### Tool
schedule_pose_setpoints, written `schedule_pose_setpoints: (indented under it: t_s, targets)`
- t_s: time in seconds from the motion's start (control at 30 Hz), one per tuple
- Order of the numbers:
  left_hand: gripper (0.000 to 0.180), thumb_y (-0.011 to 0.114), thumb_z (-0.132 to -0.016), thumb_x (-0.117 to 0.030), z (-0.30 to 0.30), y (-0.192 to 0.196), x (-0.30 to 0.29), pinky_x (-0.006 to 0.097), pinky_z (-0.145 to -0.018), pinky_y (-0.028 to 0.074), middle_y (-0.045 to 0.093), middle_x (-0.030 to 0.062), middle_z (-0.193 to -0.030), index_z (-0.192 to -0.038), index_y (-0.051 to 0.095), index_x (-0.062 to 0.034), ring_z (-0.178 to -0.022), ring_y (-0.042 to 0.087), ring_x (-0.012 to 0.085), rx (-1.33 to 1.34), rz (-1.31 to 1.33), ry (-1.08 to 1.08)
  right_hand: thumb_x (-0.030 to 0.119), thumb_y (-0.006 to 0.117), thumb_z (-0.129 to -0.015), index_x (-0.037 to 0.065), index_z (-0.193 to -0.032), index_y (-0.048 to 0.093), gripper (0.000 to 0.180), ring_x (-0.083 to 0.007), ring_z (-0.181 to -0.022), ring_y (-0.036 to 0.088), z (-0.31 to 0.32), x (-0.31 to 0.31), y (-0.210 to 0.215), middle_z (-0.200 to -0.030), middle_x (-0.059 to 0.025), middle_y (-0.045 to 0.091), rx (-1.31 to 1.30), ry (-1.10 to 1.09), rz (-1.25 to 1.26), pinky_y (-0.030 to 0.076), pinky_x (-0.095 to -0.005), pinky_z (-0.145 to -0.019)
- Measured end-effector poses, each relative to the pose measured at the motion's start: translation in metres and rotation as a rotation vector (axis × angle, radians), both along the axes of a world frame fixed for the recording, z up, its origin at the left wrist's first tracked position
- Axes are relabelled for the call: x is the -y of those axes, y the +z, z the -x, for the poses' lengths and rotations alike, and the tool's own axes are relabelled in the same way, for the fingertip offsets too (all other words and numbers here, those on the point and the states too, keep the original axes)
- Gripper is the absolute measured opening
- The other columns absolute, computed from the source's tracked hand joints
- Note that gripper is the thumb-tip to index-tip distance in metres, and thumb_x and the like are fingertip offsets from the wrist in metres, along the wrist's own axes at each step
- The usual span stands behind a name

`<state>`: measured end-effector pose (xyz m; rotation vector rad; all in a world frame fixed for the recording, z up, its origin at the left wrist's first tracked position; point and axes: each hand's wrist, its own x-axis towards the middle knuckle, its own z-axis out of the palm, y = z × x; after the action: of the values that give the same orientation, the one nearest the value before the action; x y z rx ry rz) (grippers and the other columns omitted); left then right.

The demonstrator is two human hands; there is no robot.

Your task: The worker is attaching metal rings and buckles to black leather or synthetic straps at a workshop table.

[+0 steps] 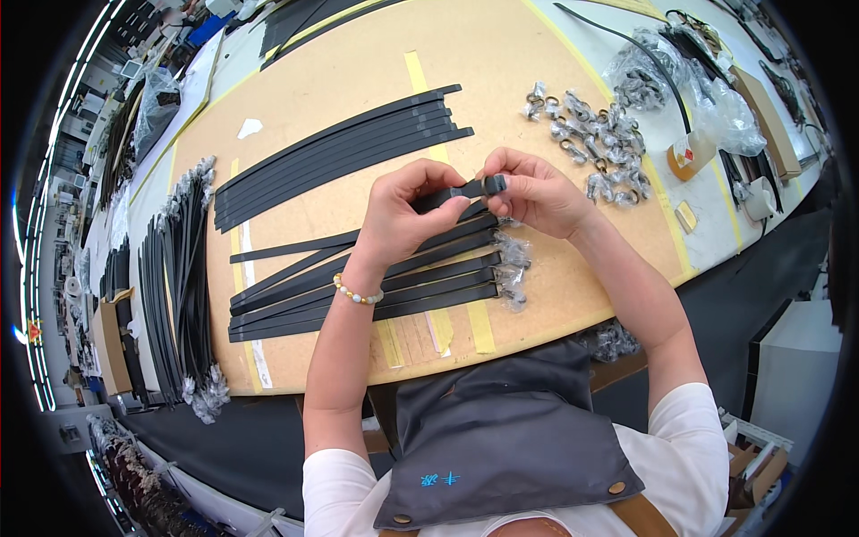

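Note:
Above the middle of the table, my left hand (400, 211) pinches a black flat strap (467, 190) close to one end. At that end my right hand (548, 193) is closed, thumb and fingers gripping a dark metal ring (489, 184) around the strap's tip. How the strap passes through the ring is partly hidden by my fingers. Beneath both hands lies a row of black straps (438, 285), their right ends fitted with plastic-wrapped hardware (513, 268). Beyond my left hand, several plain black straps (344, 152) rest side by side.
Loose metal rings and clasps in clear wrap (595, 139) are scattered at the right. An orange-labelled bottle (687, 157) and a white tape roll (761, 202) stand near the right edge. A bundle of finished-looking straps (174, 291) lies along the table's left side.

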<state>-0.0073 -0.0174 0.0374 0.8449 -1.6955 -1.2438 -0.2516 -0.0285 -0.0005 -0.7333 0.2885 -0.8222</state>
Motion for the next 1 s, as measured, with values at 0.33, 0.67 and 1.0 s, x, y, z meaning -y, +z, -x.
schedule_pose_setpoints:
  t_s: [0.33,0.67,1.0]
  targets:
    - [0.017,0.075,-0.081,0.004,0.008,0.012,-0.012,0.023,-0.075,0.057,0.070,0.0031,-0.088,-0.096,0.068,0.0015,-0.082,0.068,0.0081,0.131,0.170,0.059,0.014,0.068,-0.100,0.006,-0.115,0.064,0.017,-0.0158,-0.096,0.070,-0.002,-0.007,0.005,-0.105,-0.0049,0.070,-0.115,-0.056,0.109,0.058,-0.0311,-0.090]
    - [0.022,0.079,-0.073,-0.004,0.017,0.010,-0.019,0.028,-0.059,0.053,0.067,0.0054,-0.077,-0.093,0.072,-0.0081,-0.064,0.067,0.0197,0.444,0.573,0.142,0.016,0.075,-0.093,0.000,-0.108,0.068,0.022,-0.0082,-0.080,0.065,-0.007,-0.018,0.019,-0.094,-0.0017,0.070,-0.447,-0.053,0.241,0.053,-0.0225,-0.075]
    - [0.024,0.078,-0.077,-0.008,0.014,0.002,-0.015,0.031,-0.063,0.056,0.068,0.0105,-0.081,-0.095,0.064,-0.0034,-0.069,0.068,0.0217,0.374,0.338,0.079,0.023,0.074,-0.095,0.005,-0.093,0.067,0.019,-0.0037,-0.070,0.059,-0.010,-0.018,0.021,-0.081,0.0036,0.064,-0.575,-0.119,0.246,0.047,-0.0201,-0.063]
